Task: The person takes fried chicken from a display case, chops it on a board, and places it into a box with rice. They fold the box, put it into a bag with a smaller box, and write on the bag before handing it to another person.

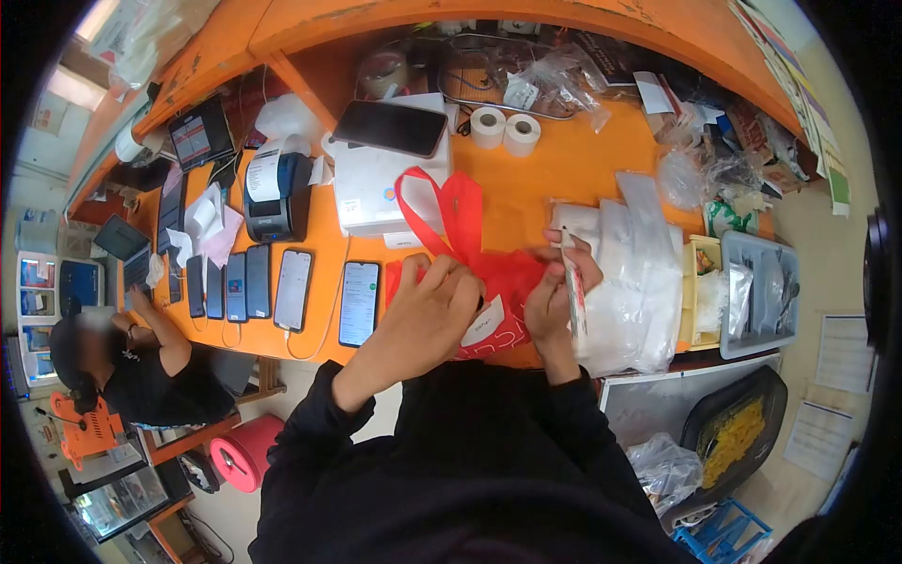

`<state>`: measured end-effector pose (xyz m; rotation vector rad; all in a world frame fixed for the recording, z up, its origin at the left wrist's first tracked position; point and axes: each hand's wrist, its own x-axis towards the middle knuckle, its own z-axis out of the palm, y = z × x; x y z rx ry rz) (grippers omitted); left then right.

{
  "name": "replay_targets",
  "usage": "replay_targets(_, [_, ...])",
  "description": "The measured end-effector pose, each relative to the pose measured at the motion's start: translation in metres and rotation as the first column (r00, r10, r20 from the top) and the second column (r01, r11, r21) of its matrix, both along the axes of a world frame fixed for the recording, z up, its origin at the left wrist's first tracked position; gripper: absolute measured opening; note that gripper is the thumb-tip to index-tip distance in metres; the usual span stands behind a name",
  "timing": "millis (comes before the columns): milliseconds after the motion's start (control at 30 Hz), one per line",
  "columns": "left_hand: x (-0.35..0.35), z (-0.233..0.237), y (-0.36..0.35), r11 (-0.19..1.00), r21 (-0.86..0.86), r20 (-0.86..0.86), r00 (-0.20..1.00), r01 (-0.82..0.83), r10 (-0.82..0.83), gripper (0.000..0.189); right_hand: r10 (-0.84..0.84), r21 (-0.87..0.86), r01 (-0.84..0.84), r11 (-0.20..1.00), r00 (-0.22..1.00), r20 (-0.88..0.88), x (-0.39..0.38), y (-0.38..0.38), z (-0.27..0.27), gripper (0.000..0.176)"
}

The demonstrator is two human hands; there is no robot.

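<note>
A red carry bag [507,273] with a white printed label lies at the table's front edge, its loop handles raised toward the back. My left hand [423,315] is closed at the bag's left side, with fingers curled on the red material; the fingertips are partly hidden. On the other side of the bag, my right hand [554,305] grips a thin, flat stack of white-and-red printed slips [573,291], held upright and seen nearly edge-on. Right beside that hand lies a pile of clear plastic bags [625,282].
Several phones, including a lit one [360,304], line the table left of me. Behind them stands a label printer [277,202]. A white box [366,193] carries a dark phone [390,128]. Paper rolls [505,132] sit farther back. Rightward is a grey-blue tray [759,291]. A co-worker [160,362] sits left.
</note>
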<state>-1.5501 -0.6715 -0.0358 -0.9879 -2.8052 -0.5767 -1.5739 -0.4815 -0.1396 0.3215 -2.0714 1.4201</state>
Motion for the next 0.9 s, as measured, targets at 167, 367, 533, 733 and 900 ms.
replay_targets(167, [-0.005, 0.007, -0.016, 0.971, 0.226, 0.456, 0.889, -0.073, -0.04, 0.021, -0.069, 0.073, 0.071, 0.995, 0.997, -0.02, -0.008, -0.003, -0.002, 0.016])
replay_targets(367, [-0.011, 0.011, -0.022, 0.907, 0.421, 0.371, 0.914, -0.007, -0.165, 0.025, -0.212, 0.089, 0.213, 0.973, 0.977, -0.026, -0.019, 0.001, 0.005, 0.014])
replay_targets(533, [-0.018, 0.006, -0.013, 0.867, 0.498, 0.349, 0.915, 0.002, -0.203, 0.031, -0.249, 0.02, 0.249, 0.968, 0.968, -0.004, -0.025, 0.003, 0.004, 0.014])
replay_targets(733, [-0.022, -0.008, 0.001, 0.899, 0.43, 0.315, 0.947, -0.081, -0.065, 0.057, -0.29, 0.0, 0.29, 0.957, 0.956, 0.03, -0.033, 0.003, 0.002, 0.015])
replay_targets(900, [-0.038, -0.023, -0.006, 0.885, 0.396, 0.554, 0.832, -0.245, -0.017, 0.055, -0.35, -0.032, 0.35, 0.936, 0.937, -0.002, -0.036, 0.012, 0.001, 0.019])
